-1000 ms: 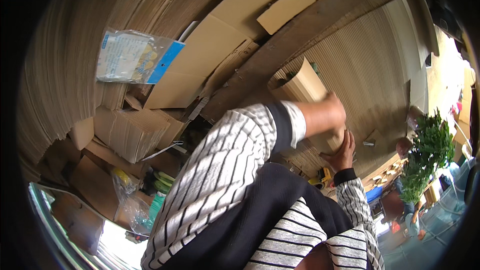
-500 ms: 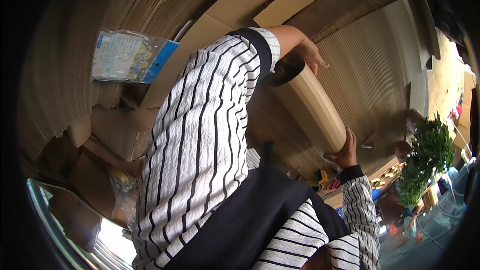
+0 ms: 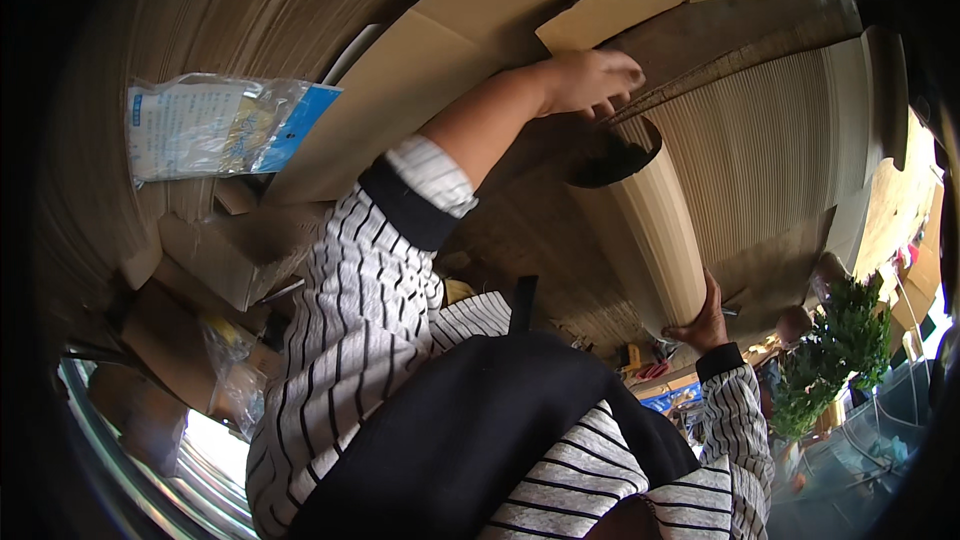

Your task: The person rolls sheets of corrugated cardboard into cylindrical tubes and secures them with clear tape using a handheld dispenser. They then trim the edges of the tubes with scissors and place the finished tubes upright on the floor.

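Observation:
A tan tube of rolled cardboard [image 3: 660, 225] slants across the middle, its wide dark mouth facing up and left. Something dark sits inside that mouth, too dim to make out. My left hand [image 3: 595, 82] hovers just beyond the mouth, apart from it, holding nothing, fingers loosely bent and slightly blurred. At the tube's lower right end, my right hand [image 3: 708, 320] grips the cardboard, thumb underneath and palm against its side.
Stacked flat cardboard [image 3: 765, 150] lines the right of the tube, with bent sheets [image 3: 620, 5] behind. A clear packet with a blue edge [image 3: 235, 125] lies left on more stacked cardboard. A green leafy plant [image 3: 835, 355] stands at the right.
My left hand has come off the tube's mouth and moved up and away, with the forearm stretched out. My right hand still grips the lower end.

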`<state>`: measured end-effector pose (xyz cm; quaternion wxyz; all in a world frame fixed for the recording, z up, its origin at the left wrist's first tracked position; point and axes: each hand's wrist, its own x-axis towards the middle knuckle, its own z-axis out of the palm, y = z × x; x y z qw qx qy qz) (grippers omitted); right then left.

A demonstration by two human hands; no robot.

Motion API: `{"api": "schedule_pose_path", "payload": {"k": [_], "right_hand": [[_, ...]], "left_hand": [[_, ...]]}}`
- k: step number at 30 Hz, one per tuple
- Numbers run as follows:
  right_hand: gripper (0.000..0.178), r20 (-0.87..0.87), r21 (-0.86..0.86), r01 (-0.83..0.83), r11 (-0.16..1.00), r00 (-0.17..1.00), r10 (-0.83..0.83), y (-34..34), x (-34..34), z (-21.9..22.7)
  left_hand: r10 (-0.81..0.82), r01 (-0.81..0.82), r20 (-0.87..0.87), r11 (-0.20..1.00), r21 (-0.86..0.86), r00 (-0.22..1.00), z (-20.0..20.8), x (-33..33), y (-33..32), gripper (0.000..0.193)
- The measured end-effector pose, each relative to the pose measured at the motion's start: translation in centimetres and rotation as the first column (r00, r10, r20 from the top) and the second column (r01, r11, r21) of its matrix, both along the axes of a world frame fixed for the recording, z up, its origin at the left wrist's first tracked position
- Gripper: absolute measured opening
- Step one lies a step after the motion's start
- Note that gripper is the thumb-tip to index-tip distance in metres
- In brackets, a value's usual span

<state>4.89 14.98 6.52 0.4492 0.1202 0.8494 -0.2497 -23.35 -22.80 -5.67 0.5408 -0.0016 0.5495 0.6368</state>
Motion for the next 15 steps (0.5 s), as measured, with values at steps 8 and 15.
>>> {"api": "schedule_pose_path", "payload": {"k": [8,15], "right_hand": [[0.122,-0.128,0.040,0.012,0.999,0.992,-0.007,-1.2,0.6,0.0],[0.114,-0.268,0.161,0.071,0.984,0.963,-0.025,-4.6,1.3,0.9]], "left_hand": [[0.230,-0.229,-0.829,0.965,0.127,0.510,9.0,7.6,5.6,0.044],[-0.694,0.484,-0.717,0.604,-0.633,-0.071,10.0,20.1,17.1,0.098]]}}
